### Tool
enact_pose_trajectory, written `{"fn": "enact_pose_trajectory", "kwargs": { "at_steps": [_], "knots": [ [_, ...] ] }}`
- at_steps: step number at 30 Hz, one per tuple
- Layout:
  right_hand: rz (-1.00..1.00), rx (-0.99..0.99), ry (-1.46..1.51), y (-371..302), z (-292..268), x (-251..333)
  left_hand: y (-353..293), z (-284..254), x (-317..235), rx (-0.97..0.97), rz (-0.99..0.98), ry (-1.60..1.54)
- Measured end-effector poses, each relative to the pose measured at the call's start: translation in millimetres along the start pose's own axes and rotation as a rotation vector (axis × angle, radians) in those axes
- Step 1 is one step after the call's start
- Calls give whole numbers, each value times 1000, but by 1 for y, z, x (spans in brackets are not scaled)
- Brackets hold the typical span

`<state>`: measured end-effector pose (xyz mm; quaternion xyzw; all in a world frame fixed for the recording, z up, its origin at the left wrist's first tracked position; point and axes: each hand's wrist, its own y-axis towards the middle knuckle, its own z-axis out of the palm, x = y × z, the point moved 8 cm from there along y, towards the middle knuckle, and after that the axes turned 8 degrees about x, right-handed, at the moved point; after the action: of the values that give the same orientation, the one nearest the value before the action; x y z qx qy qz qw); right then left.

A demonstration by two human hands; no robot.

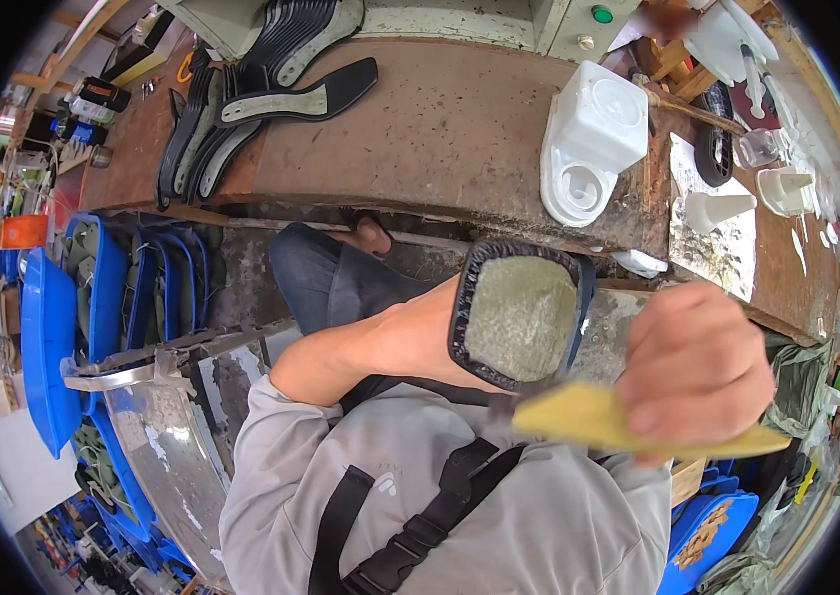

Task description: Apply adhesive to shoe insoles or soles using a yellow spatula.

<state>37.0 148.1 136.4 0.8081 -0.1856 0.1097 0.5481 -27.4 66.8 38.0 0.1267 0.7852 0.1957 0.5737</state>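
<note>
Raised in front of me is a shoe (521,319), its underside up, with a grey-green face inside a ridged black rim. My left forearm (370,347) crosses from the left and ends behind it. The shoe hides my left hand and its fingers, though nothing else appears to hold the shoe up. Fingers closed, my right hand (693,367) grips a yellow flat-handled brush (579,416). Motion blurs both hand and brush. The brush's dark end, pointing left, lies by the shoe's lower edge; I cannot tell whether they touch.
Across the brown bench (420,129), black soles (301,102) with grey-green faces lie piled at the far left. A white plastic pot (599,119) stands at the right, near a white nozzle (718,210) on stained paper. Blue bins (48,347) line the left side; a metal-topped stand (157,436) is nearer.
</note>
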Motion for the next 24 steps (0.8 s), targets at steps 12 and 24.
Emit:
{"fn": "enact_pose_trajectory", "kwargs": {
  "at_steps": [12,24],
  "knots": [
    [365,-285,170,-22,-27,-13,0,6,-7,76,-95,3],
    [264,-42,70,-2,-3,-22,-7,28,2,352,-322,-319]
  ]
}}
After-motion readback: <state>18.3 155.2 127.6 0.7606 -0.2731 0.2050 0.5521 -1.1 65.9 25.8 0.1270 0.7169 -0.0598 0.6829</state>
